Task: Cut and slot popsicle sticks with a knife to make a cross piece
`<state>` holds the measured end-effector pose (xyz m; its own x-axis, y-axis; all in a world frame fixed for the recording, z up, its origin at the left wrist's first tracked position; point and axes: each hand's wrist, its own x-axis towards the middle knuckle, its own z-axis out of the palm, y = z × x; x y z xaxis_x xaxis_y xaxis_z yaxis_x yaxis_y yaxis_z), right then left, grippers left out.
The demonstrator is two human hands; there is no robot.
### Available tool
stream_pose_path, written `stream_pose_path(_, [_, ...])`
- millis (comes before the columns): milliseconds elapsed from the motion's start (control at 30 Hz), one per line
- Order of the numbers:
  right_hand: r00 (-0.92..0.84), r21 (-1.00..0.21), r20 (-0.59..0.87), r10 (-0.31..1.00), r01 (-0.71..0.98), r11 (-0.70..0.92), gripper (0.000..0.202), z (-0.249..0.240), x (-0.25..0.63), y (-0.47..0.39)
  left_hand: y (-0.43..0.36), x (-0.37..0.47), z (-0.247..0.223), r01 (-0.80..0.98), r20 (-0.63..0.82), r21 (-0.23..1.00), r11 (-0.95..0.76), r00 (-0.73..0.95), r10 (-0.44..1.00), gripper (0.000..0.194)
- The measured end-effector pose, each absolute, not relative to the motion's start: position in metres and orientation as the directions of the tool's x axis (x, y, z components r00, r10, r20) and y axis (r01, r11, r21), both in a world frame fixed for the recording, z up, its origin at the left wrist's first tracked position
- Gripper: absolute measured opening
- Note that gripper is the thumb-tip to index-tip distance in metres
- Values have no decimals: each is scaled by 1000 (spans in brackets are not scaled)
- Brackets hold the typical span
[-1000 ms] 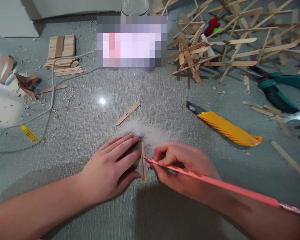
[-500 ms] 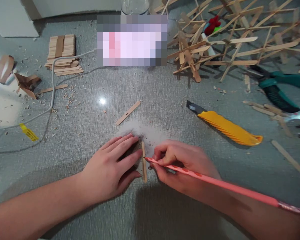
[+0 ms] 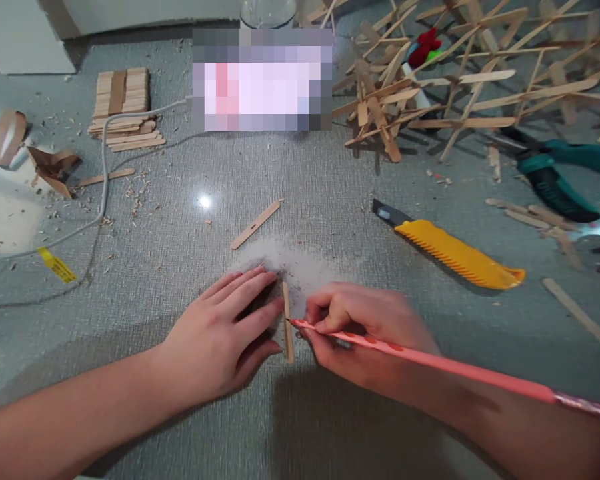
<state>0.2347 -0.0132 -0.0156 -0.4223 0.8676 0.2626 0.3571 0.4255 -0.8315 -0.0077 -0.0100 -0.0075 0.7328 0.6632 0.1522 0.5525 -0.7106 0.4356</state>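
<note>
A short popsicle stick [image 3: 287,347] stands nearly lengthwise between my two hands on the grey tabletop. Its left edge is lined by small dark tick marks, as of a ruler, but most of that thing is hidden under my left hand. My left hand [image 3: 225,327] lies flat with its fingers spread, fingertips beside the stick. Pinched in my right hand [image 3: 363,327] is a pink pencil [image 3: 460,373] with red patches, its dark tip touching the stick near the middle. Another popsicle stick [image 3: 256,225], with a small slot in it, lies just beyond my hands.
A yellow utility knife [image 3: 455,252] lies at right, blade out. Green-handled pliers [image 3: 550,173] and a tangle of joined sticks [image 3: 460,87] are behind it. A stick bundle [image 3: 123,93], a grey cable [image 3: 105,170] and torn brown paper [image 3: 55,167] lie at left. Pale dust surrounds my fingertips.
The pencil tip has shifted slightly down along the stick toward me. My left hand stays in place, and the camera view has moved very slightly.
</note>
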Motion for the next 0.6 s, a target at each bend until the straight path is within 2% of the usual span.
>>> stream_pose_path(300, [-374, -828, 261, 890, 387, 406, 28, -15, 233, -13, -11, -8, -8, 552, 146, 440, -708, 734, 663, 40])
stream_pose_path(600, [-401, -830, 254, 880, 378, 411, 28, -15, 234, -12, -11, -7, -7, 553, 144, 440, -708, 735, 663, 40])
